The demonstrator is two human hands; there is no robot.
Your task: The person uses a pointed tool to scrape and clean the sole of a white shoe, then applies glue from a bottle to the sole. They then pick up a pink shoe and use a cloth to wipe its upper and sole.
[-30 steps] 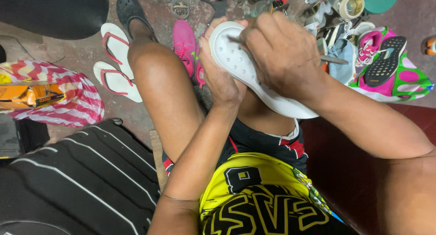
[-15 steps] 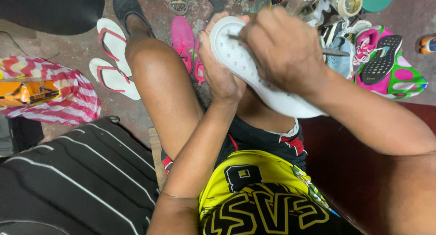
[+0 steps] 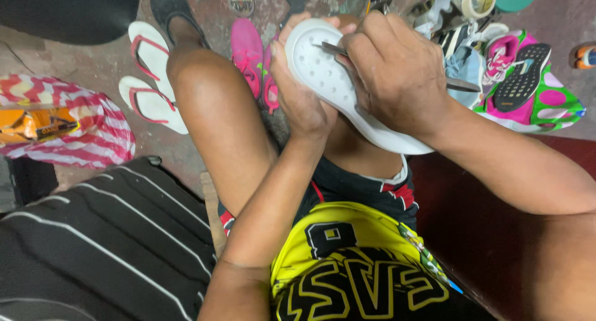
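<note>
Between the two hands, over the person's lap, sits a white rubber shoe sole with small round dimples (image 3: 335, 85). It rests on the bare knees, tilted, with its rounded end up and away from the body. The left hand (image 3: 298, 97) is wrapped around the near edge of the sole, fingers curled shut on it from under and the thumb up by the rim. The right hand (image 3: 397, 79) is closed around a thin grey metal tool (image 3: 332, 49), and the tip pokes out past the fingers (image 3: 366, 45) onto the top of the sole. The sole looks light and a bit bendy, so I think it could flop or twist if held by one end only. Holding it along the side edge, close to where the tool presses, seems the best grip. The smooth rubber may be a little slippery. Beyond the fingertips, on the floor, lie pink sneakers (image 3: 248, 54), and off to the left are white flip-flops with red straps (image 3: 149, 79).
</note>
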